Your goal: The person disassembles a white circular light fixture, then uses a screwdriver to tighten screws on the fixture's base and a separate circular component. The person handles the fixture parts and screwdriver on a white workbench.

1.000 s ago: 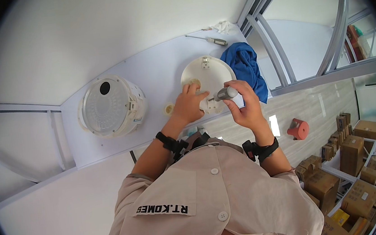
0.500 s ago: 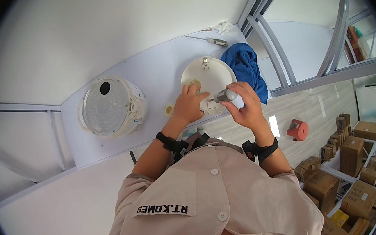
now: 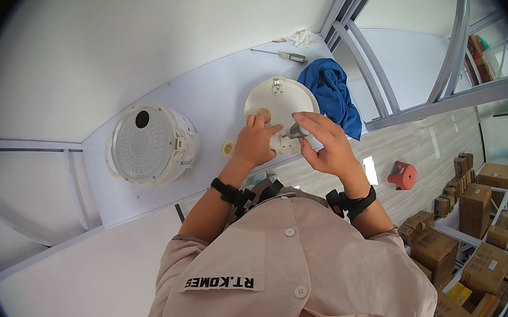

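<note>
On the white table lies a round white lid (image 3: 297, 96) with a bracket at its far edge. My left hand (image 3: 255, 143) bears on its near left part, fingers curled at the rim beside a yellowish round piece (image 3: 263, 115). In my right hand (image 3: 329, 145) is a grey-handled screwdriver (image 3: 297, 131), tilted, its tip down at the lid's near part close to my left fingertips. My right fingers are closed along the handle and cover most of it. A small yellowish ring (image 3: 228, 148) sits on the table just left of my left hand.
A round white appliance (image 3: 149, 145) with a translucent top stands at the left of the table (image 3: 211, 95). A blue cloth (image 3: 328, 93) lies against the lid's right side. A second screwdriver (image 3: 292, 56) and white crumpled tissue (image 3: 300, 38) are at the back. Cardboard boxes (image 3: 474, 207) fill the lower right.
My right hand has turned about the screwdriver handle, its fingers now reaching forward and left over it. My left hand and the lid look unmoved.
</note>
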A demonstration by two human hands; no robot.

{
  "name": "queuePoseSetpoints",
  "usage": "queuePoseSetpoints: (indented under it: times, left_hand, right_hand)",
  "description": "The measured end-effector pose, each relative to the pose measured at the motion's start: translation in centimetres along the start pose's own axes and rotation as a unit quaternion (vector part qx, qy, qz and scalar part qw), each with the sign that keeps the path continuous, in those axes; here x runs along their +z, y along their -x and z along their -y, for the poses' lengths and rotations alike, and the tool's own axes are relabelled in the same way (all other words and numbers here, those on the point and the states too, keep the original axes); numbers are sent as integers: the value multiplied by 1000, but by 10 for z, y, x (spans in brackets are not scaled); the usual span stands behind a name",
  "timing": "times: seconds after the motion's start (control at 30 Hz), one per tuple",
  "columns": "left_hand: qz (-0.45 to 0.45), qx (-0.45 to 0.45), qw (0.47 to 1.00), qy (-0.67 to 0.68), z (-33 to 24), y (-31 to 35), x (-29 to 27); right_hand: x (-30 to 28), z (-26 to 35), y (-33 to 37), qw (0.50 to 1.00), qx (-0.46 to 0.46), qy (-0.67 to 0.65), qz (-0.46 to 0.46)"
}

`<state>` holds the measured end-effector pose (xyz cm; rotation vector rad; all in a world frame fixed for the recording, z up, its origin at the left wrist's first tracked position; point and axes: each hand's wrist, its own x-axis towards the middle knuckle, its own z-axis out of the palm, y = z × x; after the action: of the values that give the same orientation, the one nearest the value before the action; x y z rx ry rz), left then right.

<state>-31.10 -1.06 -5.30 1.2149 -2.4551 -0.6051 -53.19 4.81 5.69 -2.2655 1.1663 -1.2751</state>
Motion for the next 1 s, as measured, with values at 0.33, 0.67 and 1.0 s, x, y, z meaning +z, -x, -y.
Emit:
queuePoseSetpoints:
  times: [0.33,0.67,1.0]
  left_hand:
    - [-13,3,1000,2,-1,1,2]
    - [-21,2,1000,-20,2,2,5]
    - [-16,2,1000,-14,6,2,8]
  right_hand:
    - [8,-1,2,997,54,41,-40]
    - [2,6,-7,999,30,-27,9]
    - [10,17,-14,991,88,-80,-59]
